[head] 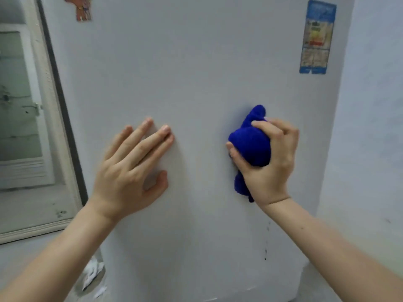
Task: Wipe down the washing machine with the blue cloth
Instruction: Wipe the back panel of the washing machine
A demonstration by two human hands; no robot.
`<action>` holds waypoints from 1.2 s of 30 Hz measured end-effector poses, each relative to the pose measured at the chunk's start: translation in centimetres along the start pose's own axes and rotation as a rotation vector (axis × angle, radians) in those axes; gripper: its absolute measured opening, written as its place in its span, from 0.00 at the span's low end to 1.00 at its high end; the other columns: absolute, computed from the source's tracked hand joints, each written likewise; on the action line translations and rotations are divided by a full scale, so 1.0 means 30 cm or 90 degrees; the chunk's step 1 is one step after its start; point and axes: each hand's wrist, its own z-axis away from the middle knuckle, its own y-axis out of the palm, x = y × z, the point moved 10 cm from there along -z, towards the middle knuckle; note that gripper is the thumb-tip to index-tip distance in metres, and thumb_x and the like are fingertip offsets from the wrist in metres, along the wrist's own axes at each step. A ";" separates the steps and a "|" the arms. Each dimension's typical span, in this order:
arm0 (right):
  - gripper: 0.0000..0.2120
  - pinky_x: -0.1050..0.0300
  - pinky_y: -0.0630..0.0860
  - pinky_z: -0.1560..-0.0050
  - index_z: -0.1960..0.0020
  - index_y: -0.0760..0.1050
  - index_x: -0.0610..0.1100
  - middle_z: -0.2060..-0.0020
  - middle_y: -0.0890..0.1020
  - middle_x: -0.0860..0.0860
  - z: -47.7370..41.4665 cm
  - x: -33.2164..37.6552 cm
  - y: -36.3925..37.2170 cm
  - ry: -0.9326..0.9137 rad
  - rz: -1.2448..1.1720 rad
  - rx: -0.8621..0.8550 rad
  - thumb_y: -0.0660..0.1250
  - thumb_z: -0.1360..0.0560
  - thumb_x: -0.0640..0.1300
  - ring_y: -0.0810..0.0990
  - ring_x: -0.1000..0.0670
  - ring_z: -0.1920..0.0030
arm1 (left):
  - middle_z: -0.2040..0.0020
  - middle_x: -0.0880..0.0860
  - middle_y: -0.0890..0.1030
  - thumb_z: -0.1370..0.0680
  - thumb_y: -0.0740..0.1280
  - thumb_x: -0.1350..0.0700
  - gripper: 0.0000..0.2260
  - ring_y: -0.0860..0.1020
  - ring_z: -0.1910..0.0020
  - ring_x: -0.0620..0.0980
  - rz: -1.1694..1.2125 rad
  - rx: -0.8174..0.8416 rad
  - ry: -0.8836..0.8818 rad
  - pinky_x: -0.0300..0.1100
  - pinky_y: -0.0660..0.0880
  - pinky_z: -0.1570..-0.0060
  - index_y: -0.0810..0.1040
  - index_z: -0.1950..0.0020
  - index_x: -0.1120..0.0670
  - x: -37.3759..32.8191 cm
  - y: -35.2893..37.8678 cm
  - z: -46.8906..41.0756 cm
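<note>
The washing machine's white front panel (196, 73) fills most of the head view. My right hand (272, 162) grips a bunched blue cloth (250, 147) and holds it against the panel, right of centre. Part of the cloth sticks out above my fingers and part hangs below my palm. My left hand (130, 168) lies flat on the panel to the left, fingers straight and pointing up and to the right, thumb spread out.
A blue and yellow label (316, 38) sticks to the panel's upper right, a cartoon sticker (84, 8) at the top left. Dark drip marks (266, 243) run below the cloth. A doorway with a glass door (19, 105) lies left, a wall (370, 127) right, crumpled paper (92, 273) on the floor.
</note>
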 end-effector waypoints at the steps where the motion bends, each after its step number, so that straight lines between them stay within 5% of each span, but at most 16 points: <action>1: 0.24 0.43 0.73 0.39 0.40 0.73 0.47 0.41 0.74 0.42 -0.001 -0.012 -0.005 0.057 0.004 -0.054 0.80 0.31 0.48 0.73 0.47 0.40 | 0.28 0.54 0.73 0.24 0.66 0.55 0.23 0.69 0.26 0.58 0.002 0.003 -0.002 0.57 0.64 0.26 0.74 0.29 0.56 0.001 -0.001 -0.002; 4: 0.23 0.44 0.73 0.39 0.40 0.73 0.47 0.40 0.72 0.47 0.039 0.045 0.021 0.051 0.013 -0.078 0.79 0.31 0.49 0.72 0.46 0.42 | 0.27 0.53 0.72 0.24 0.68 0.53 0.24 0.68 0.25 0.57 0.003 0.016 -0.007 0.57 0.64 0.26 0.73 0.28 0.56 0.003 0.004 -0.005; 9: 0.14 0.47 0.74 0.48 0.41 0.75 0.45 0.39 0.74 0.45 0.312 0.286 0.159 -0.382 -0.020 0.219 0.73 0.24 0.46 0.76 0.42 0.45 | 0.26 0.52 0.70 0.22 0.68 0.43 0.28 0.67 0.25 0.56 -0.059 0.042 0.000 0.55 0.63 0.25 0.71 0.26 0.55 0.007 0.020 0.000; 11: 0.14 0.48 0.75 0.49 0.42 0.75 0.46 0.39 0.75 0.46 0.342 0.280 0.157 -0.423 -0.022 0.243 0.74 0.25 0.44 0.78 0.40 0.53 | 0.24 0.52 0.68 0.21 0.66 0.40 0.30 0.65 0.23 0.56 -0.080 0.064 0.002 0.56 0.61 0.25 0.69 0.24 0.55 0.008 0.031 0.002; 14: 0.17 0.51 0.71 0.41 0.39 0.75 0.45 0.39 0.73 0.45 0.173 0.168 0.101 -0.299 0.000 0.185 0.73 0.25 0.48 0.75 0.40 0.48 | 0.22 0.54 0.65 0.20 0.63 0.38 0.33 0.62 0.22 0.56 -0.110 0.090 0.010 0.58 0.60 0.24 0.65 0.22 0.56 0.006 0.048 0.010; 20: 0.24 0.46 0.73 0.38 0.41 0.76 0.37 0.44 0.76 0.45 -0.023 -0.111 -0.076 0.191 0.000 -0.167 0.79 0.31 0.45 0.73 0.50 0.41 | 0.20 0.54 0.63 0.20 0.60 0.37 0.34 0.59 0.21 0.56 -0.143 0.079 0.013 0.58 0.58 0.24 0.62 0.20 0.55 0.008 0.055 0.024; 22: 0.23 0.44 0.73 0.40 0.41 0.75 0.40 0.44 0.74 0.49 0.031 -0.081 -0.059 0.186 -0.012 -0.185 0.79 0.32 0.45 0.74 0.46 0.42 | 0.21 0.54 0.63 0.20 0.60 0.37 0.34 0.59 0.21 0.55 -0.144 0.074 0.013 0.57 0.57 0.23 0.62 0.20 0.55 0.009 0.055 0.026; 27: 0.23 0.50 0.73 0.44 0.39 0.74 0.47 0.39 0.71 0.48 0.144 0.082 0.055 -0.136 0.007 0.123 0.78 0.30 0.49 0.74 0.41 0.48 | 0.21 0.54 0.64 0.21 0.62 0.38 0.33 0.61 0.21 0.56 -0.116 0.070 0.013 0.57 0.56 0.23 0.64 0.21 0.56 0.009 0.054 0.020; 30: 0.23 0.51 0.74 0.43 0.39 0.75 0.46 0.39 0.72 0.48 0.108 0.033 0.023 -0.198 0.023 0.163 0.78 0.30 0.49 0.75 0.41 0.49 | 0.21 0.54 0.64 0.20 0.59 0.38 0.33 0.60 0.21 0.56 -0.097 0.070 0.005 0.58 0.56 0.23 0.63 0.21 0.55 0.012 0.059 0.024; 36: 0.23 0.56 0.73 0.39 0.41 0.73 0.46 0.43 0.72 0.51 0.117 -0.368 -0.240 0.338 0.022 -0.206 0.78 0.32 0.47 0.72 0.59 0.42 | 0.19 0.55 0.57 0.19 0.51 0.36 0.34 0.55 0.20 0.62 -0.039 0.152 -0.038 0.72 0.59 0.29 0.52 0.18 0.52 0.055 0.141 0.053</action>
